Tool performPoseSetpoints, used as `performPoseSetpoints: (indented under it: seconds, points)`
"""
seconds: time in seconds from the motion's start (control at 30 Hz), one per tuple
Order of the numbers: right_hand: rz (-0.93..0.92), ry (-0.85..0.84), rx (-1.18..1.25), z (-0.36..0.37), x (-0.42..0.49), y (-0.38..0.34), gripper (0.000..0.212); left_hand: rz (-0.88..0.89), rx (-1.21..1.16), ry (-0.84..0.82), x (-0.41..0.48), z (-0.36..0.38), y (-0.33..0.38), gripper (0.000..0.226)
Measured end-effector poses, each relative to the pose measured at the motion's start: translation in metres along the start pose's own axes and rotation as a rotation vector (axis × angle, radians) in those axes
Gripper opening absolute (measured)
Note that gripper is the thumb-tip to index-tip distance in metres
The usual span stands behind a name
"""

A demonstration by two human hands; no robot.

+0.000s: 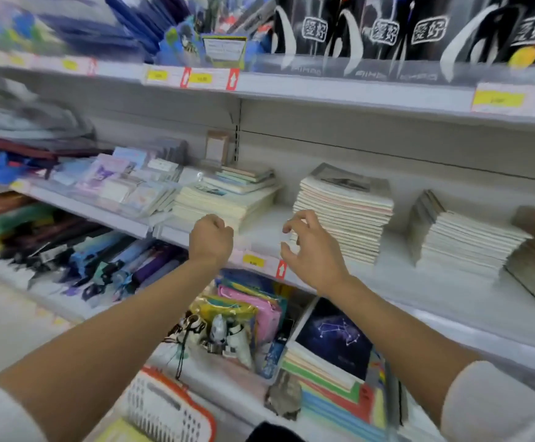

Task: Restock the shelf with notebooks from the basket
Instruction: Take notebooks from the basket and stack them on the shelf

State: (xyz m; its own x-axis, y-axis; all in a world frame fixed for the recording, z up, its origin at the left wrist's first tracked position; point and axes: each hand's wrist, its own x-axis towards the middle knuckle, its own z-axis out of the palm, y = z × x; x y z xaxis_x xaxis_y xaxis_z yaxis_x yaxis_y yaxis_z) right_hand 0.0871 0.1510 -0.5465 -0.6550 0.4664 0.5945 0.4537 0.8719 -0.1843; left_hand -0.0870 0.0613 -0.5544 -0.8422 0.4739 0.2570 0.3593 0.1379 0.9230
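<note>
Two hands at the middle shelf [403, 279], among notebook stacks.
Left hand [211, 238]: fingers curled into an empty fist, just near of the low stack [224, 204]. Right hand [312, 252]: fingers spread, half-bent at the tall stack's [352, 212] left edge; contact unclear. Basket [164, 406]: nearest, lower left.

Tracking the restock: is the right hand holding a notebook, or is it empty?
Empty. The right hand has its fingers spread and loosely curved, with nothing between them, in front of the tall notebook stack.
</note>
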Motion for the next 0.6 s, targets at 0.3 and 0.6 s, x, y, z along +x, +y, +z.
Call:
performPoseSetpoints:
  seconds: [0.3, 0.6]
  points:
    - [-0.156, -0.497, 0.198, 0.128, -0.042, -0.154, 0.014, -0.429, 0.293, -0.032, -0.048, -0.139, -0.132, 0.021]
    - [0.006, -1.013, 0.368, 0.252, -0.114, -0.183, 0.009, -0.855, 0.232, 0.041, -0.104, -0.202, -0.288, 0.019]
